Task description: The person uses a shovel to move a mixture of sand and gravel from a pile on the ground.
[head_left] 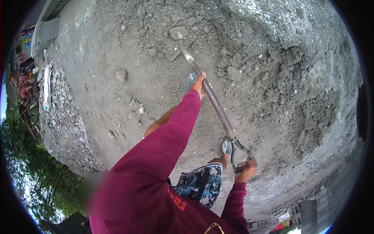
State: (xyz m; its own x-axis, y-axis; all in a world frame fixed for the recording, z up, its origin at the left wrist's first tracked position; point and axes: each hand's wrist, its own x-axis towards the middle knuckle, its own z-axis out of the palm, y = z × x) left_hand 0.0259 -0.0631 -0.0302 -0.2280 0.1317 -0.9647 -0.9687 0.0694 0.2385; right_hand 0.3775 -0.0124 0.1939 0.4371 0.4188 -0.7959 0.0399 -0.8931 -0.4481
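A long shovel slants across the middle of the view, its shaft brown and worn. My left hand is closed around the lower shaft, not far above the metal neck. At the other end, my right hand grips the D-shaped handle. The blade lies low at the top centre against the grey gravel, with loose gravel over much of it. A flat grey stone sits at the blade's far edge; whether it rests on the blade I cannot tell.
A heap of dark, loose gravel spreads to the right. A rounded stone lies on the packed ground to the left. My feet stand beside the shaft, one shoe near the blade. A stony bank and greenery edge the far left.
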